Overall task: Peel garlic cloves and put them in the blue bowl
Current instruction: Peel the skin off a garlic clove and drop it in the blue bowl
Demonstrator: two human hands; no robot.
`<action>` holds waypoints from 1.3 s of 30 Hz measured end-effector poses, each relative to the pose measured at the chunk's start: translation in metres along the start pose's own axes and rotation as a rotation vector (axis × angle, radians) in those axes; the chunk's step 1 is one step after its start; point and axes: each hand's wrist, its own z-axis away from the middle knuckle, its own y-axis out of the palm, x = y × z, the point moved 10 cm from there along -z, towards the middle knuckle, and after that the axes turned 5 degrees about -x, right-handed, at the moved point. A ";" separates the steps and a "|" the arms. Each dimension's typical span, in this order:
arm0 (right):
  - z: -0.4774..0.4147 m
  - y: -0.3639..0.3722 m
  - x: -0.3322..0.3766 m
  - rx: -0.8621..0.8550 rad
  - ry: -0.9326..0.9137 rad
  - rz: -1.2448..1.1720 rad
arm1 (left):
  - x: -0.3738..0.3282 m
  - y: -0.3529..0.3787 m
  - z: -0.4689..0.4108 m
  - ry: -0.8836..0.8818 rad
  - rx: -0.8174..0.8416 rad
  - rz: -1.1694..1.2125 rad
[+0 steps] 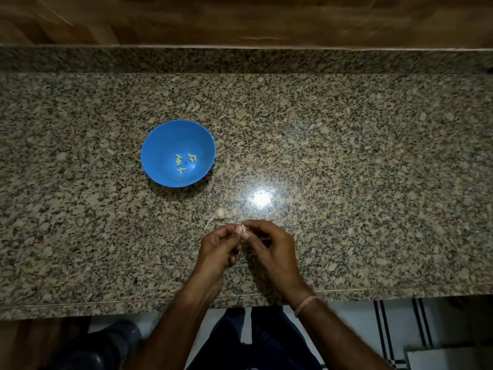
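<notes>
Speckled granite desk (66,209), seen from above, with a wooden panel (240,20) along its far side.

Left of centre: the blue bowl (157,140) stands upright on the desk, well apart from both hands. Several peeled cloves (179,160), pale yellow-green, lie loose on its floor in three small clusters.

Centre, near side: a partial garlic bulb (221,213), white and papery, rests on the desk just beyond the hands and to the near right of the bowl. A thin strip of pale skin (209,222) lies just beside the bulb on its near left.

The left hand (220,245) is raised above the desk with its fingers curled. Its grip is clenched on a small garlic clove (244,229), pinched between thumb and fingertips.

The clove sits where the two hands meet and is mostly hidden by the fingers. Whether skin remains on it cannot be told.

The right hand (269,244) faces the left, fingers also curled. Its grip is pinched onto the same clove from the right side, fingertips touching those of the left hand.

A bright lamp reflection (260,198) shows on the desk beyond the right hand. A pale wristband (305,303) circles the right wrist at the desk's near edge.
</notes>
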 end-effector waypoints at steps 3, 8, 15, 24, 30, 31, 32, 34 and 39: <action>-0.001 0.000 -0.007 -0.025 0.071 -0.094 | -0.007 0.002 0.007 0.046 0.019 -0.077; 0.002 -0.004 -0.003 -0.044 -0.045 0.040 | -0.038 0.002 0.014 0.294 0.019 -0.416; 0.002 -0.005 0.003 -0.014 -0.080 0.021 | -0.042 0.001 0.017 0.374 0.023 -0.450; 0.007 -0.002 -0.023 -0.055 0.239 -0.207 | -0.047 0.009 0.031 0.587 -0.089 -0.658; 0.002 0.000 -0.010 -0.016 0.041 0.020 | -0.015 0.016 0.024 0.282 0.127 -0.504; 0.002 0.000 -0.013 -0.015 0.077 -0.001 | -0.013 0.017 0.024 0.264 0.127 -0.504; 0.003 0.001 -0.019 -0.018 0.137 -0.037 | -0.017 0.018 0.025 0.294 0.111 -0.537; 0.006 0.003 -0.033 -0.026 0.286 -0.146 | -0.030 0.023 0.028 0.436 0.067 -0.667; 0.010 0.007 -0.039 -0.037 0.394 -0.253 | -0.024 0.023 0.021 0.359 0.063 -0.638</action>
